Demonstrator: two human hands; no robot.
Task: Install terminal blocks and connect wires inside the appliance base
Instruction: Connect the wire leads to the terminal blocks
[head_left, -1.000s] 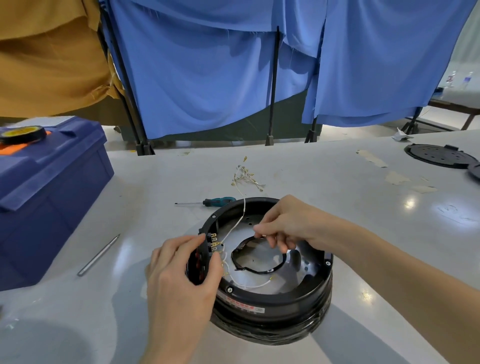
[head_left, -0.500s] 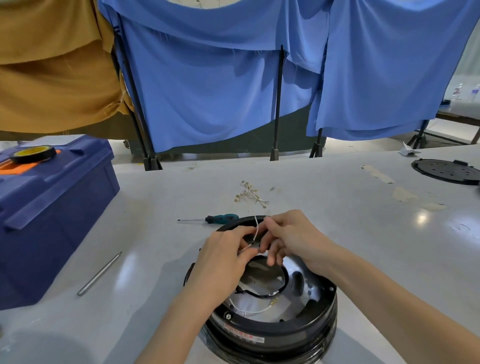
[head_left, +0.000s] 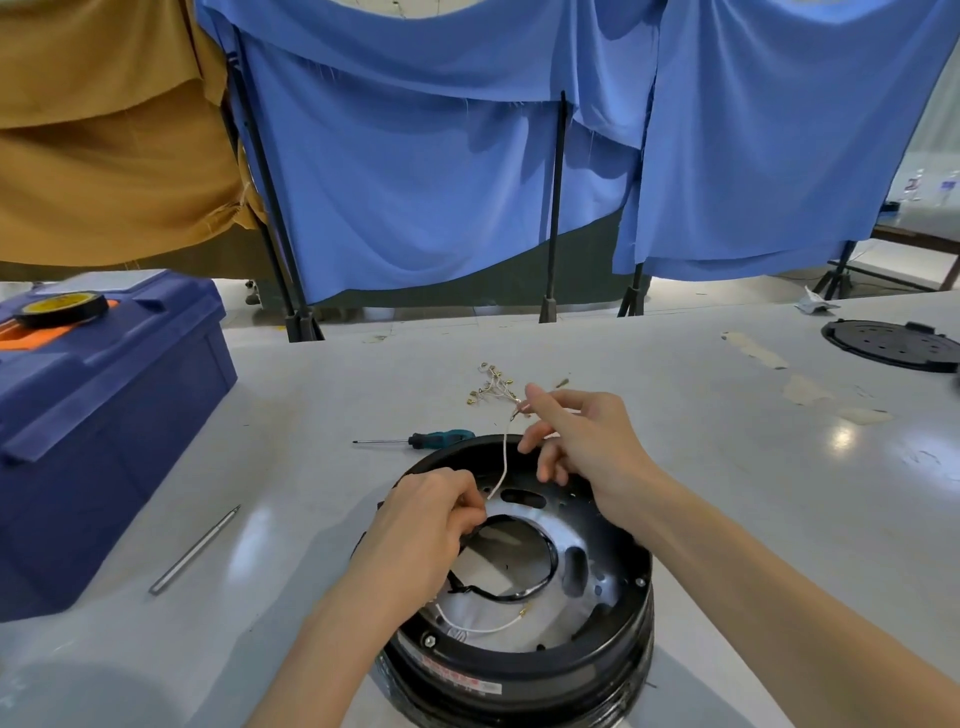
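Though gathered before, wire (head_left: 503, 462) now outstretched.

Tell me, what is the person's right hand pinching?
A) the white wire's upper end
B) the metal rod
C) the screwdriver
A: the right hand pinches the white wire near its top end, while the screwdriver and metal rod lie untouched on the table.

Both forearms are bare and reach in from the lower edge, the left from the middle, the right from the right corner. The left hand (head_left: 431, 525) lies knuckles up, lower and nearer, its fingers curled and pinching the lower part of a white wire (head_left: 503, 462). The right hand (head_left: 587, 447) is raised farther out, thumb and forefinger pinching the wire's upper end, the other fingers loosely bent downward.
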